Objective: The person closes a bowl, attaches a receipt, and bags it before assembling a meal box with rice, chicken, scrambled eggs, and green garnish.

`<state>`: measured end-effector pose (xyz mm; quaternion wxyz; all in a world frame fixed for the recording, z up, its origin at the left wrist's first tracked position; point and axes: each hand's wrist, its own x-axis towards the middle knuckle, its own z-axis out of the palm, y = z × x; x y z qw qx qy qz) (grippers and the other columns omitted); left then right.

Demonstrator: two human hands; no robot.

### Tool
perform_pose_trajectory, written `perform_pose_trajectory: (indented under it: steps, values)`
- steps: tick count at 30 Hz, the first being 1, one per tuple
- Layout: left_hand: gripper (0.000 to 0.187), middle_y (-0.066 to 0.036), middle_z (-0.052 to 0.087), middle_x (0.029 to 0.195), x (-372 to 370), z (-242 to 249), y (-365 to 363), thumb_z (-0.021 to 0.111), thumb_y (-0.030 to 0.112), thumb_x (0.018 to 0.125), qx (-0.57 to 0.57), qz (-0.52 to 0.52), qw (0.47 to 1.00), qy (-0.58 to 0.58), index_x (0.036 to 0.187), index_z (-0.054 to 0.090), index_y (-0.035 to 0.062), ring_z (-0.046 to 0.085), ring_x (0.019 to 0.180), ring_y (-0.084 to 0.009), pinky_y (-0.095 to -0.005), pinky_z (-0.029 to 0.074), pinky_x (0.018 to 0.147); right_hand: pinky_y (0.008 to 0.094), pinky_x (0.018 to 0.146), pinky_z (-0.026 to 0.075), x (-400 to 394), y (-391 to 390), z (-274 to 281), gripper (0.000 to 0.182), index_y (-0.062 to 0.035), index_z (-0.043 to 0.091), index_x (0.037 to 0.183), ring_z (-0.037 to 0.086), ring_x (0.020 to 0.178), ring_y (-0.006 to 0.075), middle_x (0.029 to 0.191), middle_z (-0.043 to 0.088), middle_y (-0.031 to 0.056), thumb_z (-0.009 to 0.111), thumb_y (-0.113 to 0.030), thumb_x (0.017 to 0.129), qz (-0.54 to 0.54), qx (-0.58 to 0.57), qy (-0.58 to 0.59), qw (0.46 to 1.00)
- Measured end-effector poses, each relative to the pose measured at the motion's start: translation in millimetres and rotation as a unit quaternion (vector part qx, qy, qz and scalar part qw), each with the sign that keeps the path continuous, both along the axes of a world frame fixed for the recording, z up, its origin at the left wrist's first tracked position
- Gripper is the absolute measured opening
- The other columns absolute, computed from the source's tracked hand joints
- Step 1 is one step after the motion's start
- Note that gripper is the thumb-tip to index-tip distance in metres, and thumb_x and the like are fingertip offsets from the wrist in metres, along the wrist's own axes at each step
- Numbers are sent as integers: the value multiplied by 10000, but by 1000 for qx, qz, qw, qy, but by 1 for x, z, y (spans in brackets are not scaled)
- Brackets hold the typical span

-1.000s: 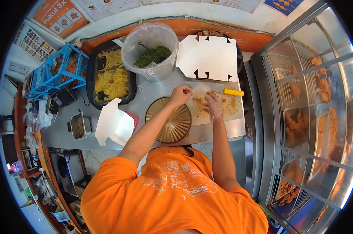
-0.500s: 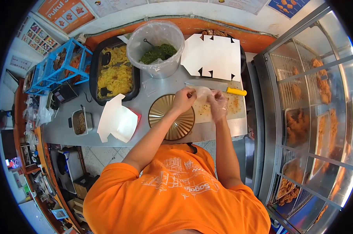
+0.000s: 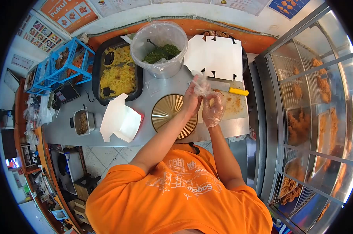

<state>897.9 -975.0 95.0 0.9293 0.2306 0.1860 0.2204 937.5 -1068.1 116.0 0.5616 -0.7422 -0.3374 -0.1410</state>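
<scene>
My left hand [image 3: 193, 98] is bare and pinches a crumpled clear plastic glove [image 3: 202, 84] above the counter. My right hand [image 3: 214, 108] wears another clear plastic glove, fingers apart, and touches the held one. Both hands hover over a white cutting board [image 3: 233, 106] dusted with orange crumbs. A yellow-handled knife [image 3: 230, 89] lies along the board's far edge. A round gold ribbed plate [image 3: 169, 113] sits just left of the board.
A black tray of yellow rice [image 3: 118, 76], a lined tub of green leaves [image 3: 160, 48], flat white box blanks [image 3: 217, 56], a folded white box [image 3: 120, 120], a small metal tin [image 3: 81, 122] and a blue basket [image 3: 61, 64] crowd the steel counter. A glass case of fried chicken [image 3: 313, 97] stands right.
Both hands lifted off the cutting board and came together. My left hand picked the loose plastic glove up from the board and raised it.
</scene>
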Motion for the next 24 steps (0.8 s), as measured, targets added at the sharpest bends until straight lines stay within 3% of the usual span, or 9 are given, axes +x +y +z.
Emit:
perform_pose_trajectory:
  steps: [5, 7, 10, 14, 16, 18, 21, 22, 24]
  values:
    - [475, -105, 520, 1359, 10, -1, -2, 487, 99, 995, 83, 0, 995, -48, 1453, 363, 69, 513, 1257, -219, -360, 437, 1063, 391, 698, 477, 6, -2, 5, 214, -56, 555, 831, 595, 761, 310, 784, 586, 115, 648, 111, 734, 5, -71, -80, 994]
    - [479, -122, 496, 1419, 10, 6, -2, 445, 150, 1013, 82, -12, 994, -70, 1472, 340, 64, 495, 1298, -236, -373, 422, 1086, 397, 690, 479, 8, 2, 9, 219, -55, 553, 847, 596, 746, 304, 785, 587, 119, 635, 116, 737, -22, -30, -96, 995]
    - [473, -116, 501, 1414, 3, 13, -6, 396, 172, 1016, 183, 27, 980, -78, 1469, 340, 49, 490, 1300, -239, -379, 376, 1121, 406, 622, 456, 8, 9, 22, 226, -72, 579, 861, 570, 714, 321, 824, 573, 125, 650, 97, 729, -35, 29, -95, 994]
    - [506, -77, 520, 1302, -18, 7, -1, 494, 188, 1017, 216, 26, 976, -31, 1469, 321, 37, 528, 1153, -165, -324, 422, 1026, 390, 585, 454, -6, 13, 18, 218, -68, 603, 875, 566, 663, 305, 794, 576, 119, 663, 89, 736, -27, 30, 31, 999]
    - [513, -63, 525, 1240, -26, 7, -3, 541, 177, 1010, 257, 54, 965, -7, 1453, 330, 27, 531, 1094, -138, -301, 437, 984, 390, 558, 445, -8, 15, 20, 200, -60, 622, 856, 548, 612, 296, 732, 560, 111, 680, 85, 731, 6, -16, -81, 997]
    - [464, -73, 526, 1167, -36, 5, -7, 657, 96, 949, 316, 157, 934, 50, 1305, 384, -22, 520, 1086, -134, -264, 431, 951, 394, 550, 436, -21, 19, 28, 182, -66, 617, 801, 542, 603, 296, 691, 549, 101, 668, 95, 733, 21, -3, -94, 995]
    - [388, -81, 526, 1126, -49, 36, 7, 695, 73, 920, 240, 182, 952, 58, 1166, 402, 7, 520, 1066, -127, -264, 451, 918, 365, 545, 423, -38, 24, 42, 201, -80, 592, 801, 526, 563, 249, 683, 547, 75, 662, 98, 742, 77, -25, -207, 975]
    - [360, -85, 525, 1106, -55, 42, 13, 714, 61, 906, 201, 188, 959, 61, 1097, 411, 21, 520, 1056, -123, -265, 461, 902, 365, 545, 423, -43, 29, 43, 201, -80, 592, 801, 526, 563, 249, 683, 547, 75, 662, 98, 742, 85, -20, -208, 974]
    - [383, -86, 521, 1147, -64, 38, 25, 709, 57, 906, 219, 194, 956, 26, 1151, 418, 19, 536, 1062, -140, -265, 453, 927, 356, 549, 426, -51, 37, 44, 193, -69, 585, 799, 513, 553, 232, 673, 540, 66, 665, 95, 738, 97, 42, -112, 988]
